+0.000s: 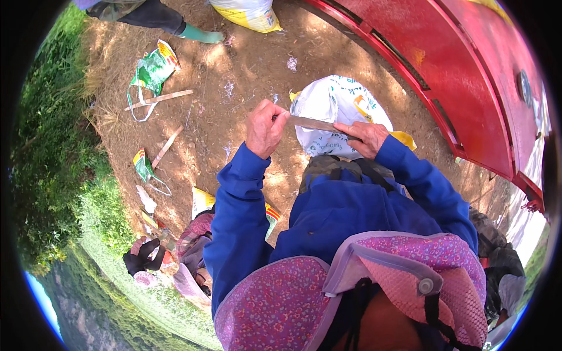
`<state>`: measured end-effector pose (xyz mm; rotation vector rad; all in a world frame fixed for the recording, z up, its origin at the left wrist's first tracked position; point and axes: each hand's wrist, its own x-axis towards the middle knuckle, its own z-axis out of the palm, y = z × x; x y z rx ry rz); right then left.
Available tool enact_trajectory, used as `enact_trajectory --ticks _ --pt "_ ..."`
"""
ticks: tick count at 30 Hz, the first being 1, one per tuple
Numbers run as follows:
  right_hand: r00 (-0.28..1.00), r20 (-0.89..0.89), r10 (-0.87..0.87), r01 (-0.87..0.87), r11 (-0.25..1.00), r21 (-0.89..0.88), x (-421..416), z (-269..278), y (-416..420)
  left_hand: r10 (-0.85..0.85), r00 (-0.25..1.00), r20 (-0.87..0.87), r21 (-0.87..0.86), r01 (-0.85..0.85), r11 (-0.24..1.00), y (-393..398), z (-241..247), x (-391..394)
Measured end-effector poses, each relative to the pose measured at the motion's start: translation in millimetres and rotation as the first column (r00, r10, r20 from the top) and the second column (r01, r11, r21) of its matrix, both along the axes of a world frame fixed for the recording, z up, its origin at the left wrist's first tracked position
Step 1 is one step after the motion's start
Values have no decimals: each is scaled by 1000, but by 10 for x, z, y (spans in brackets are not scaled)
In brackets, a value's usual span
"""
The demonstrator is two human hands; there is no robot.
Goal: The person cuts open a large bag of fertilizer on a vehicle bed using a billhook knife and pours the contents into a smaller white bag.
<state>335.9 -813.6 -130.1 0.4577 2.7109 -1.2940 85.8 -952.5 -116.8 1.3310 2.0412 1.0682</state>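
In the head view, a brown wooden slat (314, 124) is held level in front of my body. My left hand (265, 127) pinches one end between thumb and fingers. My right hand (366, 137) grips the slat near its other end, with the forefinger along it. Behind and beneath the slat, a white printed woven sack (340, 103) with yellow parts rests on the dirt ground before me. Whether the slat touches the sack, I cannot tell.
A red metal vehicle side (456, 66) curves along the right. Green printed bags (156, 68) and wooden sticks (167, 147) lie on the left. Another full sack (250, 13) and a person's green boot (199, 34) are at the top. Other people are at lower left and right.
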Motion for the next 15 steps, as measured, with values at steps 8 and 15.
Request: enact_trajectory --ticks 8,15 --pt "998 -49 -44 46 999 28 258 -114 32 162 986 30 38 -163 986 -138 61 29" --pt "930 -6 -368 367 929 50 674 -409 227 458 885 81 95 -464 881 -298 438 -835"
